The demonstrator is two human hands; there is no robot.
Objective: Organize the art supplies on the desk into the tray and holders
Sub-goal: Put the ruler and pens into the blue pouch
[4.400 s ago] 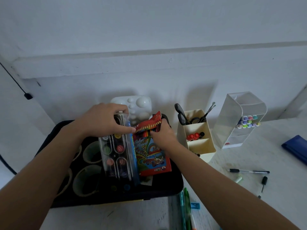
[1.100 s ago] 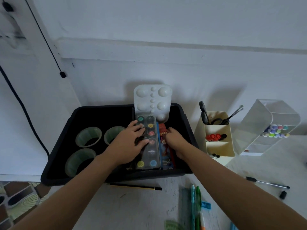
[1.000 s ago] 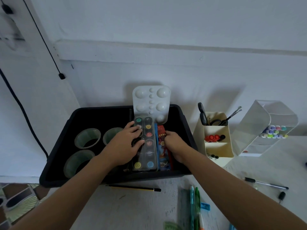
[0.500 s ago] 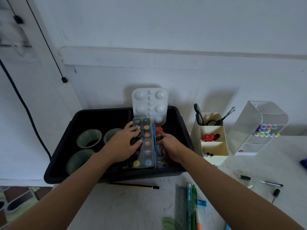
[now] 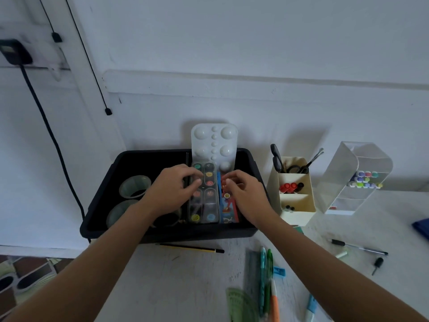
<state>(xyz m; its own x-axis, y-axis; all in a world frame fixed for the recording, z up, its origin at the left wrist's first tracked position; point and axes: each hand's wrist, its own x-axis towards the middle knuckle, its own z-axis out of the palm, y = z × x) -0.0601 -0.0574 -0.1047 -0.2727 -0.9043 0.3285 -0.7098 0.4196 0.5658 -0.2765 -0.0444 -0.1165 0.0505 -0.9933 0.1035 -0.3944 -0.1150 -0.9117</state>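
A black tray (image 5: 102,225) stands at the back of the desk. Inside it lie a clear watercolour set (image 5: 205,205) and, to its right, a coloured pencil box (image 5: 229,209). A white palette (image 5: 214,142) leans upright behind them. My left hand (image 5: 170,192) rests bent fingertips on the watercolour set's upper left edge. My right hand (image 5: 247,194) pinches the top of the pencil box with thumb and fingers. Two green tape rolls (image 5: 134,187) sit at the tray's left.
Right of the tray stand a cream holder (image 5: 298,211) with scissors and red markers and a clear marker holder (image 5: 355,163). On the desk lie a yellow pencil (image 5: 190,248), several pens (image 5: 265,275), a green protractor (image 5: 241,303), a black pen (image 5: 359,246) and a blue sharpener (image 5: 279,271).
The watercolour set and pencil box have gone from tilted up to lying low in the tray. Both hands stay on them, with fingers now more bent and lifted.
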